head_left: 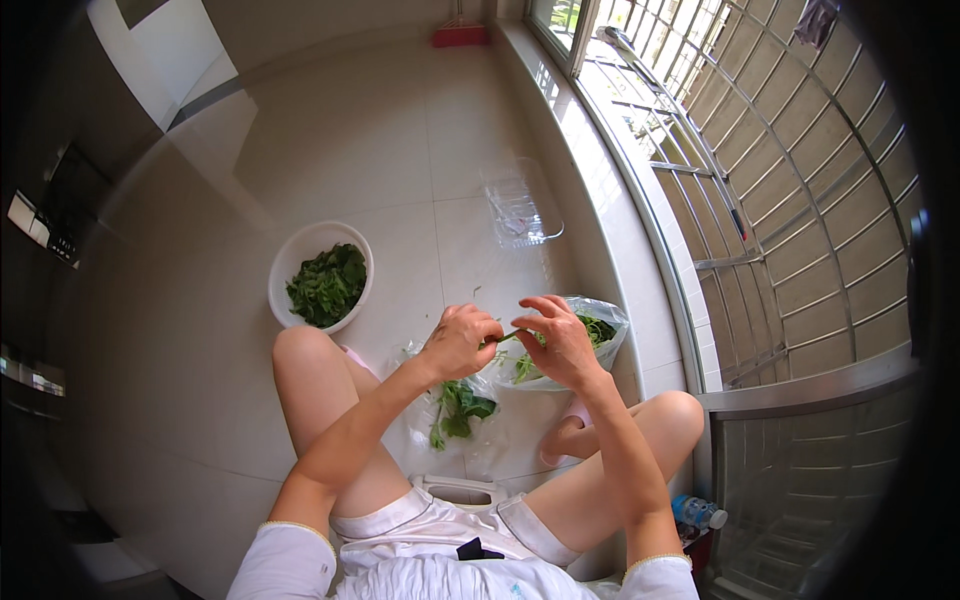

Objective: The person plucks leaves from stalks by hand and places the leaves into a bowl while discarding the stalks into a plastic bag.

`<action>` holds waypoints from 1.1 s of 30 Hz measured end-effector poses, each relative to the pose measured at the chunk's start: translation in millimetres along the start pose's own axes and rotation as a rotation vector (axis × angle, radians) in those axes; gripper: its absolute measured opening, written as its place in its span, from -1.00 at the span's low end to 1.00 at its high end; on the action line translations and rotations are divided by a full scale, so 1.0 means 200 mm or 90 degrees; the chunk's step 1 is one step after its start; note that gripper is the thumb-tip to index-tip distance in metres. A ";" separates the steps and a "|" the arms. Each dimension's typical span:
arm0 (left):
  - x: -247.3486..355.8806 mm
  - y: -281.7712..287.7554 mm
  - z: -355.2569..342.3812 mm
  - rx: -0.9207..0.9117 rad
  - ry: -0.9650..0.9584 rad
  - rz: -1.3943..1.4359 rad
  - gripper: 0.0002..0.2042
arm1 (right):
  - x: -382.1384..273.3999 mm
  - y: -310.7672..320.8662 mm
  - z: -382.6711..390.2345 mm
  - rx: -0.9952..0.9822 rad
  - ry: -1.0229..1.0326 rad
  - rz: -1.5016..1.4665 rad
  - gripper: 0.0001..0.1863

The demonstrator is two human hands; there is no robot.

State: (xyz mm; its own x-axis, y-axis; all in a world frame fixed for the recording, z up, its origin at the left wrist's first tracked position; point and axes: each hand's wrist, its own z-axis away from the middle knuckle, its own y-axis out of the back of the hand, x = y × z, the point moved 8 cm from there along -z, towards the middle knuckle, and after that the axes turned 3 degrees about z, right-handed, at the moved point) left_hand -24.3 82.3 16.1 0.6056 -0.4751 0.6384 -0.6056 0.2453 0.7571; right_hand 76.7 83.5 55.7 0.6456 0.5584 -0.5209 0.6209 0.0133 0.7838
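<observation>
My left hand is closed around a thin green vegetable stem. Opposite it, my right hand pinches the stem's other end between thumb and forefinger, its remaining fingers raised and bent. Below my left hand is a bunch of leafy greens over a clear plastic sheet or bag; whether it joins the held stem I cannot tell. Behind my right hand, a clear plastic bag with more greens lies on the floor. A round white basin holding dark green leaves sits beyond my left knee.
A clear plastic tray rests on the tiled floor ahead. To the right run a low ledge and a barred window. A plastic bottle is beside my right leg. A red dustpan stands at the far wall.
</observation>
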 end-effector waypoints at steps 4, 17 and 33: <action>0.03 0.02 0.01 0.010 -0.043 -0.013 -0.89 | 0.09 -0.09 0.02 -0.151 -0.083 -0.047 -0.87; -0.01 0.10 0.03 0.150 0.054 0.293 -0.89 | 0.14 -0.24 0.09 -0.121 -0.413 -0.772 -0.82; -0.11 -0.03 0.04 0.132 0.260 0.711 -0.89 | 0.18 -0.29 0.14 -0.102 -0.460 -0.710 -0.84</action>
State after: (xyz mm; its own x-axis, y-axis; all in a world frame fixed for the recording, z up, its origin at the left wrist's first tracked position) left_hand -38.4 83.9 -4.3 -0.2081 0.2243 0.9521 -0.9483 0.1924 -0.2526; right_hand 75.8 79.0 -17.4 -0.0493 -0.3745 -0.9259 0.9399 0.2961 -0.1698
